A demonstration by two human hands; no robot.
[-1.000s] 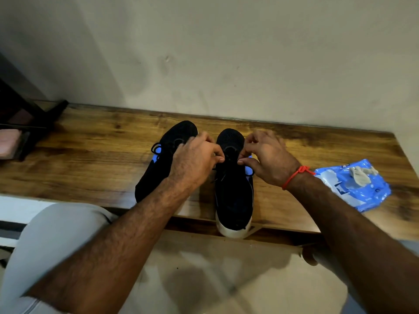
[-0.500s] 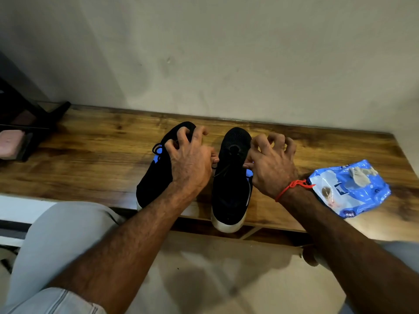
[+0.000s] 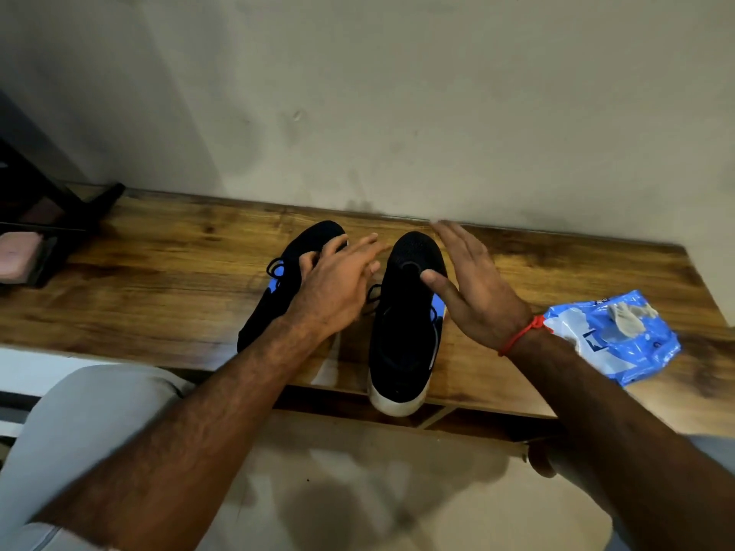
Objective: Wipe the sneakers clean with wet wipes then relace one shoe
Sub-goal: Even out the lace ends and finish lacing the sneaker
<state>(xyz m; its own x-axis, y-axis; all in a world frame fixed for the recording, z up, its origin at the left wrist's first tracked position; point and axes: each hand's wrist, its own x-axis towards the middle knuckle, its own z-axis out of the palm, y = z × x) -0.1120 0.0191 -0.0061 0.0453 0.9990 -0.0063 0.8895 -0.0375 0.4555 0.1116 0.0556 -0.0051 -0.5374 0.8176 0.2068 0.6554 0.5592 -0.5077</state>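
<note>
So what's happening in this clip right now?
A person sits at a wooden bench with two black sneakers. The left hand hovers open over the left sneaker; the right hand is open beside the right sneaker. A blue wet-wipe pack lies to the right.

Both forearms are bare and hairy, with no sleeves reaching past the elbows. A thin red thread bracelet, knotted on top, circles the wrist just below the right hand. The left hand carries no ring, band or watch. Light grey trousers cover the left leg at 8 o'clock, and a seam shows near the lower edge.
</note>
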